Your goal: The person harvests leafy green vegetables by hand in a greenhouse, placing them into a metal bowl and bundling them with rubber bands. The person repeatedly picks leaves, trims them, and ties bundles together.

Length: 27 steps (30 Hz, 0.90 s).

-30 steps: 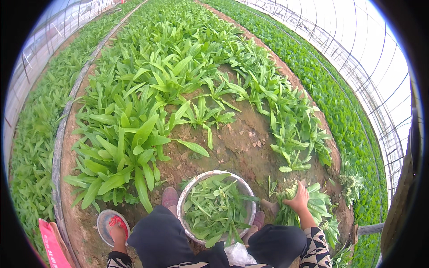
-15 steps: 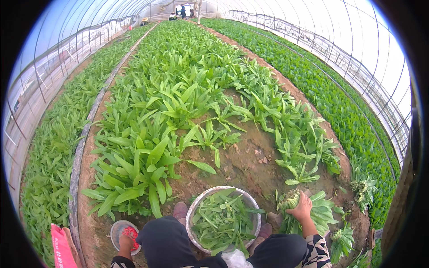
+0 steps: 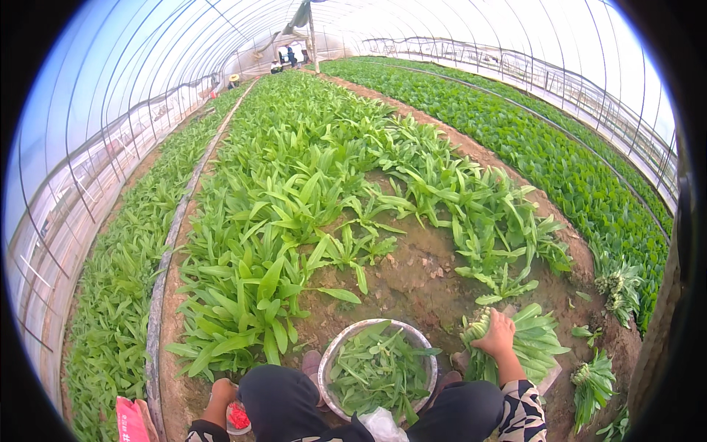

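Observation:
My right hand [image 3: 498, 334] is wrapped over the stem end of a bundle of leafy greens [image 3: 534, 342] lying on the ground to the right, its pale cut stems facing left and leaves fanning right. My left hand [image 3: 221, 390], its fingers curled, is at the upper edge of a small bowl holding red pieces [image 3: 238, 416]; my arm and knee hide most of that bowl. What these fingers hold, if anything, is too small to make out. Between my knees stands a round pale basin [image 3: 329, 353] heaped with loose green leaves [image 3: 379, 372].
More bundles [image 3: 593, 383] lie at the right, another [image 3: 620, 287] farther off. Rows of growing greens [image 3: 294, 162] stretch ahead under an arched plastic tunnel. A long pale edging [image 3: 158, 295] runs along the left. A pink bag [image 3: 132, 420] stands lower left. People [image 3: 287, 55] are far away.
My left hand has come up from among the red pieces to the bowl's edge. My right hand stays on the bundle. The whole view has tilted upward and shifted slightly left.

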Motion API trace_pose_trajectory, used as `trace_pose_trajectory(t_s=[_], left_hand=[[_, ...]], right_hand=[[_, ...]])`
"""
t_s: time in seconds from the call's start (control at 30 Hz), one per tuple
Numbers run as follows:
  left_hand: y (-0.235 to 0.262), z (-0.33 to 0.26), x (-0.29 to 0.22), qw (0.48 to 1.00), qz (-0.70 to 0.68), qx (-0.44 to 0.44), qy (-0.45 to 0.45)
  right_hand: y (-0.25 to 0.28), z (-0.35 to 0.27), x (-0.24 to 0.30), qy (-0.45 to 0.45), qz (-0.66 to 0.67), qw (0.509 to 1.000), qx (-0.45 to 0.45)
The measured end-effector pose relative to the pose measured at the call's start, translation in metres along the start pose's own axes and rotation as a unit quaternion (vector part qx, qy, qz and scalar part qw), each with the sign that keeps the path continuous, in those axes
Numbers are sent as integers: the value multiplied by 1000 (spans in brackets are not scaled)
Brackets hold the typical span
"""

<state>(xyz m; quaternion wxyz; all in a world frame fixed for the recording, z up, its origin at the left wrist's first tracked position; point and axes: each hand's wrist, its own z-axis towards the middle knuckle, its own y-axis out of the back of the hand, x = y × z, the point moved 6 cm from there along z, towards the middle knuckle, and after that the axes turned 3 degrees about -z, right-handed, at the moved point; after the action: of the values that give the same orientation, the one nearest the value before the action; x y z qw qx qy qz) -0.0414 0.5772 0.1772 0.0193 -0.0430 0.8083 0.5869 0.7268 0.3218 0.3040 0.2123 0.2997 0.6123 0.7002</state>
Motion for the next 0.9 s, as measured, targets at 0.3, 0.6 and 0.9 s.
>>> trace_pose_trajectory(t_s=[0.3,0.6,0.9], left_hand=[[141,18,-153,986,-103,-81,-100],[206,-38,-338,949,-121,-62,-283],[181,-83,-444,916,-57,7,-397]], right_hand=[[12,2,3,20,29,999,-29],[8,3,-4,6,40,999,-11],[2,13,-12,-21,46,998,44]])
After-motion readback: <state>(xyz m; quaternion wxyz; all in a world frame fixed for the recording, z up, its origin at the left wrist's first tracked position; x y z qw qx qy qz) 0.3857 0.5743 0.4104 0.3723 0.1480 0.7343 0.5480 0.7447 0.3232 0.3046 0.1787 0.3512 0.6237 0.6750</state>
